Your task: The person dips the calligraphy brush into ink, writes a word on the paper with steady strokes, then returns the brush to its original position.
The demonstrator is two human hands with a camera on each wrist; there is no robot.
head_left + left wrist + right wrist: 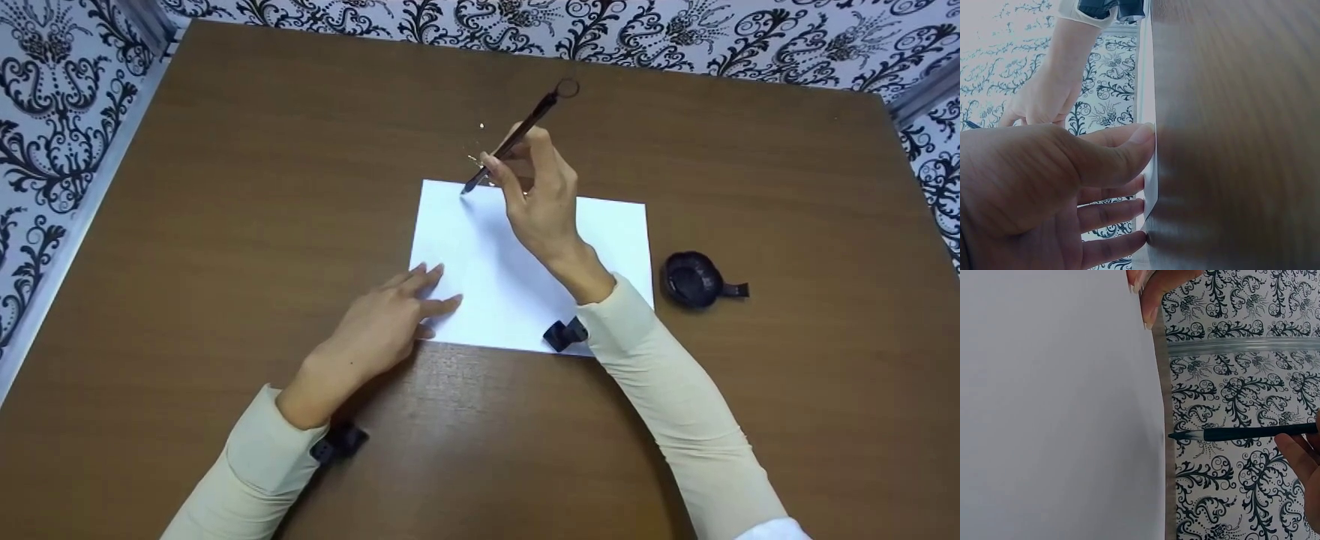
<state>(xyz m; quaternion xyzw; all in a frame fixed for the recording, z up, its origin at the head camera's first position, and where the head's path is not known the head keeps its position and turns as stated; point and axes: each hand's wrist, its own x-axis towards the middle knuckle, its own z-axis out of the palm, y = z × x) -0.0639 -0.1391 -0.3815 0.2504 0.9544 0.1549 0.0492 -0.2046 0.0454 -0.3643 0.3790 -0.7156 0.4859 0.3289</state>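
Observation:
A white sheet of paper [487, 277] lies on the brown table. My right hand [544, 199] pinches a dark calligraphy brush [529, 124] with a hanging loop at its top end. The brush slants down to the left, its tip near the paper's upper left edge. In the right wrist view the brush [1241, 433] has dark-tipped bristles, white at the base; whether they touch the paper I cannot tell. My left hand [382, 322] rests at the paper's lower left corner, fingers spread. The left wrist view shows its fingertips [1143, 134] against the paper's edge.
Right of the paper stands a small round dark dish [694, 280] with a short handle. Dark wrist cameras sit at both cuffs, the right one [566, 334] over the paper's lower edge. Black-and-white patterned walls [660, 37] border the table.

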